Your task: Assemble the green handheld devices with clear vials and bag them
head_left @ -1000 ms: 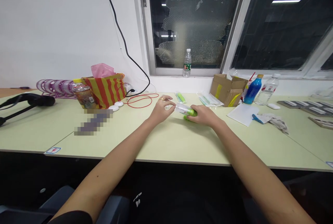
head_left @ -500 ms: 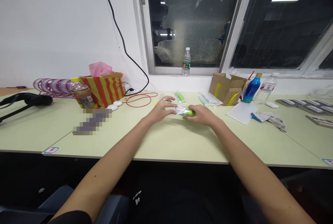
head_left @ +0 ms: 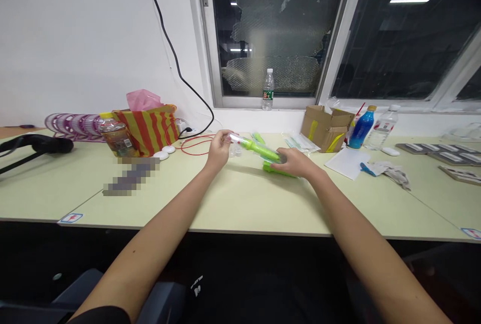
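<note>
A bright green, stick-like item in clear wrap (head_left: 261,150) stretches between my hands above the pale table (head_left: 240,208). My left hand (head_left: 219,150) pinches the clear left end of the wrapping. The fingers of my right hand (head_left: 293,162) are wrapped round the green item's right end. A second green piece (head_left: 276,169) shows below my right fingers; whether it is held or lies on the table I cannot tell. Behind the wrapped item lies another green packet (head_left: 258,138), partly covered by it.
A striped bag (head_left: 152,131) and a drink bottle (head_left: 117,136) stand left. Red cable (head_left: 195,144) lies behind my left hand. At right are a cardboard box (head_left: 326,127), blue bottle (head_left: 362,127), white paper (head_left: 346,163) and a glove (head_left: 391,171).
My left hand has moved left and up and now grips the wrapping's end. The wrapped green item shows at greater length, and a second green piece has come into view.
</note>
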The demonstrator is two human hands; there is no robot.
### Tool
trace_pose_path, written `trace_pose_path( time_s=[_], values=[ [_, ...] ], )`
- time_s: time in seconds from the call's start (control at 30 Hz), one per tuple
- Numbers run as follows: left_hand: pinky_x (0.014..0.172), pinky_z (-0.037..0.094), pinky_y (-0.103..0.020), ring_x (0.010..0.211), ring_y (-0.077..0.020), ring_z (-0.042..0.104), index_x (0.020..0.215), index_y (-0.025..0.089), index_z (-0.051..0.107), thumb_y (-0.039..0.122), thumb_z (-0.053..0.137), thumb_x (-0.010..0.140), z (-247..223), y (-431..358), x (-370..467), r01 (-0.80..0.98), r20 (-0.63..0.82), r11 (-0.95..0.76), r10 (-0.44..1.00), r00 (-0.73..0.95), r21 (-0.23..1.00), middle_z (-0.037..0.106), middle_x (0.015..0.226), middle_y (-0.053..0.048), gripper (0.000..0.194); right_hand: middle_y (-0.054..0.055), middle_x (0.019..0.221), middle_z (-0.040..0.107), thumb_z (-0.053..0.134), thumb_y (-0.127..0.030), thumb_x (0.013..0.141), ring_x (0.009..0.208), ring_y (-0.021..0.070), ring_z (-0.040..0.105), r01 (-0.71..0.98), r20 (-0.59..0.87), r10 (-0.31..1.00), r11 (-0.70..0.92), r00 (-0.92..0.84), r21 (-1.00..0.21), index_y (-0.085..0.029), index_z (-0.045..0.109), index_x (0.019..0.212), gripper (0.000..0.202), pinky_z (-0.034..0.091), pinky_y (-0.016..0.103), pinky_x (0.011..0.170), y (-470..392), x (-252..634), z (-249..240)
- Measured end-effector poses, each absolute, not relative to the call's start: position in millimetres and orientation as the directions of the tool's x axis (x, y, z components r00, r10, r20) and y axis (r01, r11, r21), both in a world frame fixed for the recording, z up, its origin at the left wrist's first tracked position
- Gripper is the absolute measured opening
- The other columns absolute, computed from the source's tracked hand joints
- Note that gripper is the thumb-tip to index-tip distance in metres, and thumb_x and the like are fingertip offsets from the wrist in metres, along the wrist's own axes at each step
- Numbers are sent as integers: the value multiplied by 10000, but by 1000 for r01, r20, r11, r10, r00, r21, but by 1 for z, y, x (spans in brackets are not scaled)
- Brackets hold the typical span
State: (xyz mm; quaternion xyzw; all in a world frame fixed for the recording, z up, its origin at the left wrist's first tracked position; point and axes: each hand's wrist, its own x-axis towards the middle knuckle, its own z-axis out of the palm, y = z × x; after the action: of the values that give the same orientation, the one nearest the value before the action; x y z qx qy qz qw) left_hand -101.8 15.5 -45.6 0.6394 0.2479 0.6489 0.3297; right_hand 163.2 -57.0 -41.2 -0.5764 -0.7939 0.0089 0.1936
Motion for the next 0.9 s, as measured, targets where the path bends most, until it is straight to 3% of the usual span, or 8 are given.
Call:
trace_pose_path(
  time_s=[0.2, 0.33, 0.43, 0.53, 0.67, 0.77, 0.9],
  values=[
    [837, 550, -360, 846, -188, 711, 951, 205, 530, 288, 558, 902, -40, 28, -107, -454, 459, -520, 853, -247, 723, 674, 857, -53, 100, 36, 803, 630, 589, -557, 811, 728, 187, 540, 909, 312, 916, 334, -251, -248, -205, 588, 860, 355, 314, 262, 608, -55, 169, -40],
    [831, 558, -414, 808, -191, 720, 943, 206, 470, 215, 452, 932, -35, 32, -113, -558, 345, -501, 864, -366, 661, 648, 869, -46, 23, 62, 889, 664, 600, -547, 812, 795, 208, 563, 913, 317, 924, 305, -215, -270, -199, 618, 927, 367, 345, 265, 640, -52, 172, -40],
    [843, 554, -416, 815, -182, 709, 942, 211, 469, 193, 476, 906, -32, 33, -116, -605, 306, -485, 873, -380, 632, 623, 860, -27, 41, 86, 959, 680, 613, -560, 796, 824, 221, 575, 924, 336, 935, 221, -111, -311, -186, 635, 975, 415, 366, 271, 656, -46, 180, -40],
    [773, 564, -354, 714, -157, 671, 909, 195, 494, 161, 509, 855, -31, 33, -116, -670, 243, -378, 925, -291, 639, 590, 767, -18, 65, 108, 975, 681, 591, -606, 781, 826, 233, 586, 899, 367, 925, 75, 99, -432, -158, 647, 1022, 511, 384, 276, 657, -36, 198, -40],
    [553, 513, -235, 524, -108, 547, 861, 154, 522, 110, 492, 800, -36, 27, -107, -718, 54, -43, 999, -7, 694, 530, 645, -18, 81, 132, 964, 675, 509, -552, 808, 847, 254, 596, 764, 322, 854, -128, 409, -632, -122, 669, 1013, 503, 407, 293, 671, -18, 234, -43],
    [484, 475, -218, 487, -105, 518, 882, 132, 536, 90, 463, 783, -47, 18, -93, -662, -54, 135, 989, 141, 737, 524, 625, -29, 130, 123, 884, 668, 440, -393, 824, 794, 238, 593, 700, 237, 864, -170, 445, -694, -124, 669, 932, 369, 418, 292, 643, -2, 258, -48],
    [476, 496, -264, 484, -136, 539, 916, 136, 535, 109, 478, 770, -66, 8, -71, -546, -101, 181, 980, 173, 818, 539, 621, -35, 160, 139, 830, 661, 555, -286, 754, 714, 223, 586, 724, 213, 887, -176, 411, -667, -94, 660, 893, 259, 414, 293, 602, 20, 273, -53]
  ],
)
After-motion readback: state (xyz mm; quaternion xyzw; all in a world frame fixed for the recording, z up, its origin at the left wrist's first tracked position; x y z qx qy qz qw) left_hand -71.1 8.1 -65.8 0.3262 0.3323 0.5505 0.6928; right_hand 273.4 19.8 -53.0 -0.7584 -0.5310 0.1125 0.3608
